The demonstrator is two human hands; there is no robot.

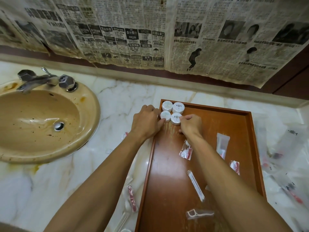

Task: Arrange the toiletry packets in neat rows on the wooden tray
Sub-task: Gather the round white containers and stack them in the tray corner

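Presently, four round white packets (172, 113) sit grouped in the wooden tray's (250, 131) far left corner. The left hand (147, 122) and right hand (190, 124) pinch the two nearer ones with curled fingers. Loose sachets (185, 152) lie behind; a stained sink (93, 104) stands left.

Four round white soap packets (172, 113) sit two by two in the far corner of my one wooden tray (168, 190), and loose on it I count one tube packet (222, 145), one cotton-swab packet (196, 185), one floss-pick packet (199, 213) and two red-and-white packets (185, 152). Out on the desk (50, 190) there's one more red-and-white packet (131, 200) by the tray's left edge, one sink (41, 124) with one tap (40, 80), and a blurred scatter of clear wrappers (284, 173) on the right I can't count.
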